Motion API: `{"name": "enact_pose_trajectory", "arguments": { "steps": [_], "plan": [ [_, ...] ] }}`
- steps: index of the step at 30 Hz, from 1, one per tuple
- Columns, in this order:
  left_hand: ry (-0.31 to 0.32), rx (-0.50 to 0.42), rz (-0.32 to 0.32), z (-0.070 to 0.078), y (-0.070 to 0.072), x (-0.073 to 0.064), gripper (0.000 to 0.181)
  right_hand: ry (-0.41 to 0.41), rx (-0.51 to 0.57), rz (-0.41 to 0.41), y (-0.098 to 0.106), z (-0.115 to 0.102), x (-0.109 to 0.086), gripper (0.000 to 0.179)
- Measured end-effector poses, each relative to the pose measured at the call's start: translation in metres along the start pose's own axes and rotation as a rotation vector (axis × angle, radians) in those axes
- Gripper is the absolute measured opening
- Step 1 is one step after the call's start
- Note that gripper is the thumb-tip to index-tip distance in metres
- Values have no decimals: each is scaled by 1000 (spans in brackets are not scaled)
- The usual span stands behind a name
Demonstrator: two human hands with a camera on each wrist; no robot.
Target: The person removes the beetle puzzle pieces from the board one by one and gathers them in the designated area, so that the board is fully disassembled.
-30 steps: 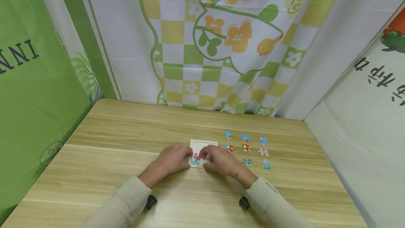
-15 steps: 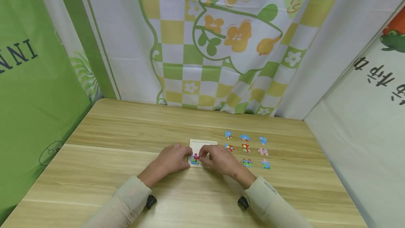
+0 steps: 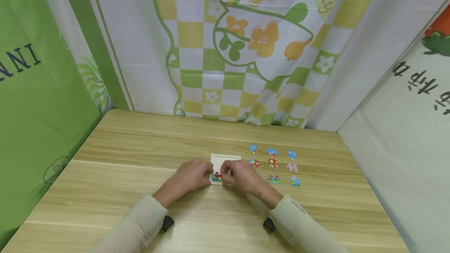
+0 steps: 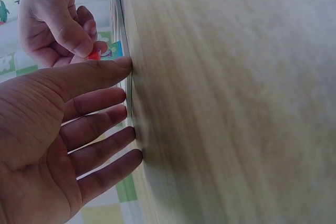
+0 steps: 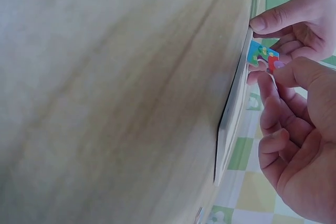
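Observation:
In the head view, a small pale wooden puzzle tray lies on the table between both hands. My right hand pinches a red and blue puzzle piece between thumb and forefinger, its other fingers bent. The piece is tilted, low over the tray's near left corner; whether its lower edge touches the tray floor is hard to tell. My left hand rests beside the tray, thumb and fairly straight fingers touching its left edge. The right hand covers the tray's right part.
Several loose puzzle pieces lie in rows right of the tray, among them a red one, a pink one and a blue one. A patterned curtain hangs behind the wooden table.
The right thumb and forefinger have closed on the puzzle piece and moved slightly left. The piece has turned and tipped down towards the tray's corner. The left hand has stayed put.

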State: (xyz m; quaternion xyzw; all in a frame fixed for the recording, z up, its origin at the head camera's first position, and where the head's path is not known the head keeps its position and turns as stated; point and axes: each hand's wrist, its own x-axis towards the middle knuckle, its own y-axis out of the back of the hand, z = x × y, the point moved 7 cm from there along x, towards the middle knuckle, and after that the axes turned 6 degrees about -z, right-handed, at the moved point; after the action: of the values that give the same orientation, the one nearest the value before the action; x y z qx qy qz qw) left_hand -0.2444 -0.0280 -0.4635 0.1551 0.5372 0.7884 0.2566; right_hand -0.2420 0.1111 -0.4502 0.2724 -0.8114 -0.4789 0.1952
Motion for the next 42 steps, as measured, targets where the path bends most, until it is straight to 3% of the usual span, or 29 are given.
{"name": "enact_pose_trajectory", "arguments": {
  "steps": [11,23,33,42],
  "plan": [
    [-35,36,21,2,2,-1,21,-21,89,29,12,8,-8,12],
    [-72,54,40,4,2,-5,19,-132,143,12,28,40,-35,13],
    [-70,48,40,3,1,-5,18,-203,120,15,40,72,-56,12],
    [-69,33,41,3,1,-5,19,-245,130,17,45,91,-61,12]
  ]
}}
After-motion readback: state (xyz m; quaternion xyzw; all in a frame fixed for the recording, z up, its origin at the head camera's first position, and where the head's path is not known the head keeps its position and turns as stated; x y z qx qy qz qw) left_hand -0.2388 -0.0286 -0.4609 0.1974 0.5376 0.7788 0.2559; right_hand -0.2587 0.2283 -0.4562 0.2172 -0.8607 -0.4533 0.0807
